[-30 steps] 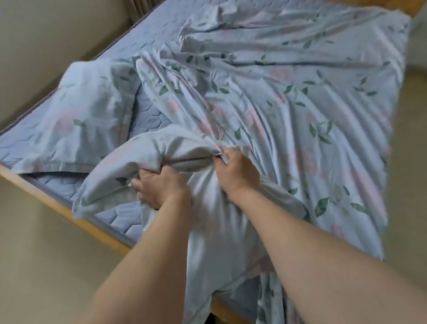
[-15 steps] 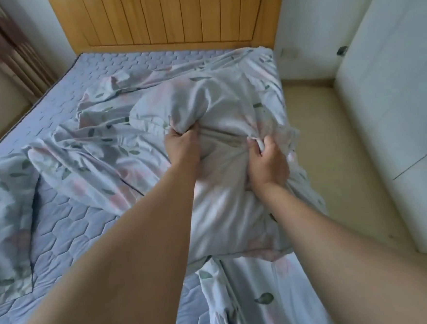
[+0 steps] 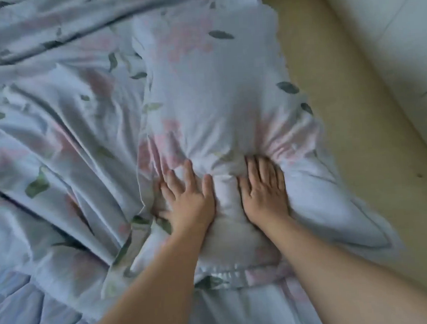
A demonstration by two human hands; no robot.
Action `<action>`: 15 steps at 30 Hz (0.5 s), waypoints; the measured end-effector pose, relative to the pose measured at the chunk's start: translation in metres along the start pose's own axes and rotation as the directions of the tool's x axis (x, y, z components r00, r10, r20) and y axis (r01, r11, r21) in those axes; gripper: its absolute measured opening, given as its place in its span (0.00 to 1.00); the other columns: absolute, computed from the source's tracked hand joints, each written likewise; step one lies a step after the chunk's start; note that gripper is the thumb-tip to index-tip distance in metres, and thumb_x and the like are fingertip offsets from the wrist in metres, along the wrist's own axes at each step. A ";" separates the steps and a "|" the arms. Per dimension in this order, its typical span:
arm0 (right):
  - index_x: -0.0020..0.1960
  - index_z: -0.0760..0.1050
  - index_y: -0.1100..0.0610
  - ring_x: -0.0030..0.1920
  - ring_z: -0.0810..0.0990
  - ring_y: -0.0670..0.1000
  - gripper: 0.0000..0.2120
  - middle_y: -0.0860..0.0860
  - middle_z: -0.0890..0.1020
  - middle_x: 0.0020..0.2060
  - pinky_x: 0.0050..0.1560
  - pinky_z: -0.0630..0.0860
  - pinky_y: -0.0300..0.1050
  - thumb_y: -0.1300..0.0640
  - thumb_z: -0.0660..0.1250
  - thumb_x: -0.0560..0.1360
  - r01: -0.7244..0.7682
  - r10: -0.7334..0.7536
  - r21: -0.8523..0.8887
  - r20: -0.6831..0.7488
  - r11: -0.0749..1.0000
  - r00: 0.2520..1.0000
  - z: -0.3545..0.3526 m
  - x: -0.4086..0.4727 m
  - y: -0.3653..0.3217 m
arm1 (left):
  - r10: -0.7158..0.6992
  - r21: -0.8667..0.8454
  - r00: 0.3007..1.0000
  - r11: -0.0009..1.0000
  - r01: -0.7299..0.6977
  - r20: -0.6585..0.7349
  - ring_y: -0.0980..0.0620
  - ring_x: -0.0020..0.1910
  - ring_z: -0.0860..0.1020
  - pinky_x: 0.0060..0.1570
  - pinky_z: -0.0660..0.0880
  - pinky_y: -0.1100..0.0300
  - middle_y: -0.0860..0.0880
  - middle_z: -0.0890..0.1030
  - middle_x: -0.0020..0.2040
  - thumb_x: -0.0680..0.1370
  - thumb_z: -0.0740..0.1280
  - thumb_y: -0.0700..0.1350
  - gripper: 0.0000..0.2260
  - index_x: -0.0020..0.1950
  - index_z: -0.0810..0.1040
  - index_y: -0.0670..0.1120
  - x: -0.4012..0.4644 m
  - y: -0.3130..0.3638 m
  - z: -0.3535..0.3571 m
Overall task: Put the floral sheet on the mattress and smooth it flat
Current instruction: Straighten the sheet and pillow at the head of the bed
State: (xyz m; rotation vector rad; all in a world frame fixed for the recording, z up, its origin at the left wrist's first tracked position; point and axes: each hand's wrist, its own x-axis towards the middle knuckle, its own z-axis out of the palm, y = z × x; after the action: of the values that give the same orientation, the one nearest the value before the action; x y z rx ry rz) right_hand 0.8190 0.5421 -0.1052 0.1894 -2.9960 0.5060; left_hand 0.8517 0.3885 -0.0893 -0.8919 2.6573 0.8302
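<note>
Two hands press flat on a puffed fold of the floral sheet (image 3: 202, 91): the left hand (image 3: 187, 199) with fingers spread and straight, the right hand (image 3: 263, 188) with fingers straight and close together, neither gripping any cloth. Between them the fabric bunches into a narrow ridge. From there the sheet lies rumpled across the bed toward 10 o'clock, leaving quilted mattress (image 3: 23, 316) bare at 8 o'clock. Beige floor (image 3: 350, 116) runs along 3 o'clock.

Premises: domestic bedroom. Evidence: bed with quilted blue mattress (image 3: 28, 314) partly covered by crumpled floral sheet (image 3: 202, 86); beige floor (image 3: 344, 127) alongside the bed; pale cabinet front (image 3: 400, 35) at right.
</note>
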 end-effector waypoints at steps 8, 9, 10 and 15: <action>0.76 0.62 0.55 0.73 0.63 0.57 0.28 0.55 0.65 0.73 0.74 0.55 0.56 0.47 0.52 0.78 0.038 -0.041 -0.036 -0.079 0.999 0.996 0.031 0.034 -0.006 | -0.061 0.099 0.962 0.991 0.091 -0.267 0.46 0.78 0.44 0.65 0.38 0.24 0.51 0.48 0.80 0.78 0.44 0.66 0.26 0.76 0.43 0.67 0.034 0.011 0.031; 0.76 0.63 0.56 0.73 0.64 0.58 0.28 0.55 0.66 0.73 0.74 0.55 0.56 0.47 0.52 0.78 0.038 -0.041 -0.036 -0.092 0.999 0.995 0.035 0.039 -0.007 | -0.073 0.096 0.961 0.990 0.102 -0.267 0.46 0.78 0.44 0.65 0.38 0.25 0.50 0.48 0.80 0.79 0.44 0.65 0.26 0.77 0.44 0.67 0.038 0.012 0.031; 0.75 0.63 0.56 0.73 0.64 0.58 0.28 0.56 0.66 0.73 0.74 0.54 0.55 0.47 0.53 0.78 0.038 -0.042 -0.038 -0.109 0.999 0.993 0.034 0.039 -0.005 | -0.075 0.094 0.957 0.990 0.105 -0.280 0.46 0.78 0.44 0.66 0.38 0.25 0.50 0.48 0.80 0.79 0.45 0.65 0.26 0.77 0.44 0.67 0.036 0.013 0.032; 0.75 0.64 0.57 0.72 0.65 0.59 0.28 0.56 0.67 0.73 0.74 0.54 0.55 0.47 0.51 0.78 0.051 -0.054 -0.028 -0.130 0.998 0.990 0.037 0.048 -0.010 | -0.104 0.100 0.953 0.985 0.137 -0.284 0.45 0.78 0.45 0.67 0.35 0.27 0.49 0.50 0.79 0.78 0.45 0.64 0.27 0.77 0.47 0.66 0.044 0.017 0.030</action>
State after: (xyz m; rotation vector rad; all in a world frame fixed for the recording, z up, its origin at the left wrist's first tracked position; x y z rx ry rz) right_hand 0.7704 0.5154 -0.1312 0.2230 -2.8599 0.4567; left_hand 0.8071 0.3948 -0.1225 -1.2051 2.8140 0.5465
